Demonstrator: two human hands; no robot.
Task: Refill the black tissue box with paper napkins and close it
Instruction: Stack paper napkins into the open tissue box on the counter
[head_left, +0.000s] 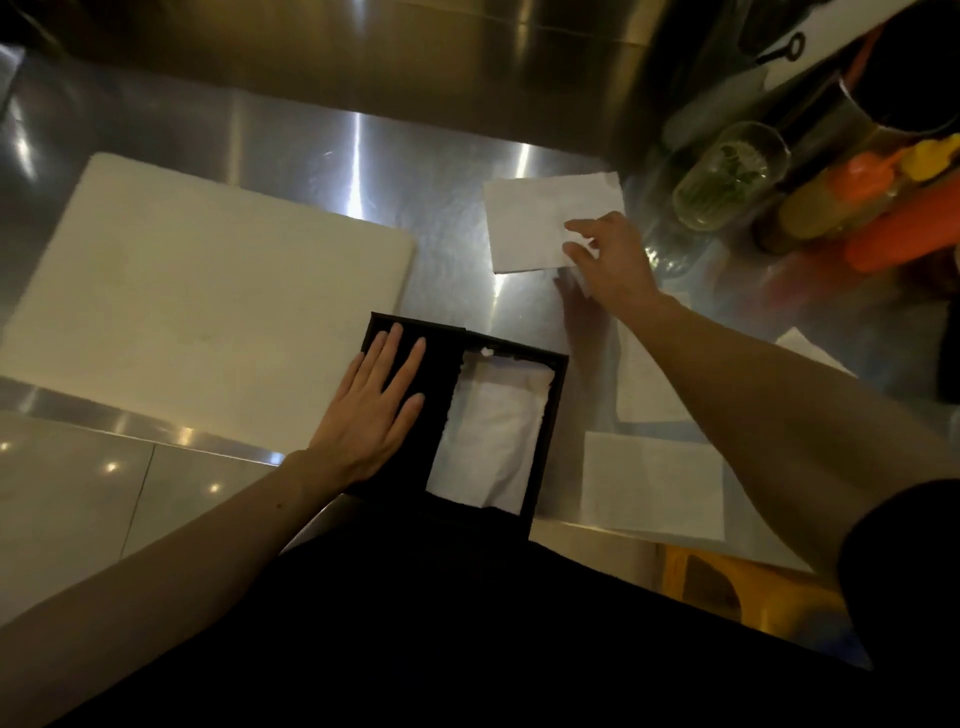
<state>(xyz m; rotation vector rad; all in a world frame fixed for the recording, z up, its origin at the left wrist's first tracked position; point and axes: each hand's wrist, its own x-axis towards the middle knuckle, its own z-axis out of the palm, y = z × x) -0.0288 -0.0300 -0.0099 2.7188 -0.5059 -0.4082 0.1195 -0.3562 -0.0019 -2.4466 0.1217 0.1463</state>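
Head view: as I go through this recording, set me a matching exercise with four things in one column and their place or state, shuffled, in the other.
Things:
1. left hand
2. right hand
3. black tissue box
4. white board

Places or states:
A. pinches the right edge of the far napkin
B. partly open, with napkins showing inside
C. rests flat on the box's lid
D. lies on the steel counter, left of the box

Pairs: 1-C, 2-A, 3-B, 4-D.

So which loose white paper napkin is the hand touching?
The farthest white paper napkin, beside the clear glass jar; the right hand pinches it, others lie untouched.
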